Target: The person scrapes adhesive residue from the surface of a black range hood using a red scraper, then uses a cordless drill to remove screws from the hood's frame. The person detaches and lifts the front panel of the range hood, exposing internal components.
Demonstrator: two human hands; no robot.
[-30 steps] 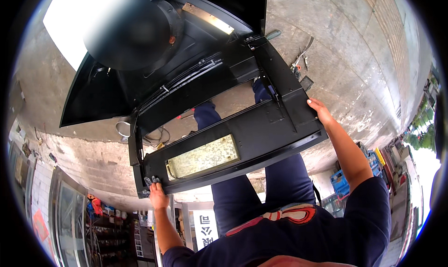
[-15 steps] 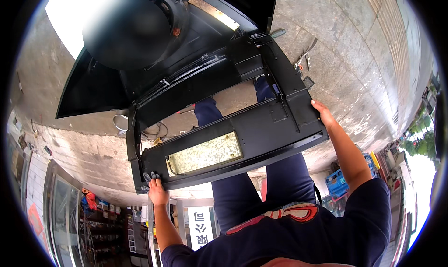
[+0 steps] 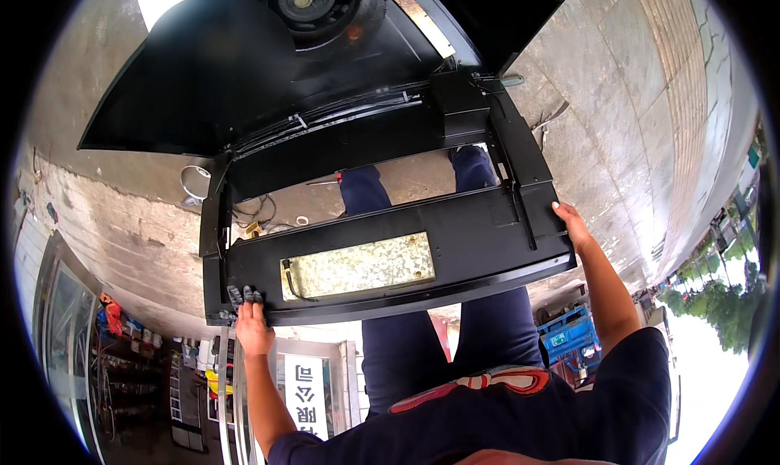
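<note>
A large black range hood (image 3: pixel 479 237) is held up in front of my legs, its tall glossy panel (image 3: pixel 187 91) rising on the far side. My left hand (image 3: pixel 253 328) grips the near left corner, its blackened fingertips lying over the top face. At the near right corner my right hand (image 3: pixel 574 224) clasps the side edge; its fingers underneath are hidden. Between the hands, a mottled pale metal plate (image 3: pixel 357 266) is set in the black face, with a short dark cable (image 3: pixel 291 278) at its left end. Far up sits a round fan (image 3: pixel 305 0).
Through the hood's long opening show my feet, cables (image 3: pixel 258 215) and a small ring on the concrete floor (image 3: pixel 601 140). A white ring (image 3: pixel 195 182) lies left of the hood. Hand tools (image 3: pixel 552 115) lie to its right. A blue machine (image 3: pixel 566 335) stands near my right arm.
The hood has turned slightly, its near right corner lower and its near left corner higher in view. The fan now shows more plainly. Both hands keep their grip.
</note>
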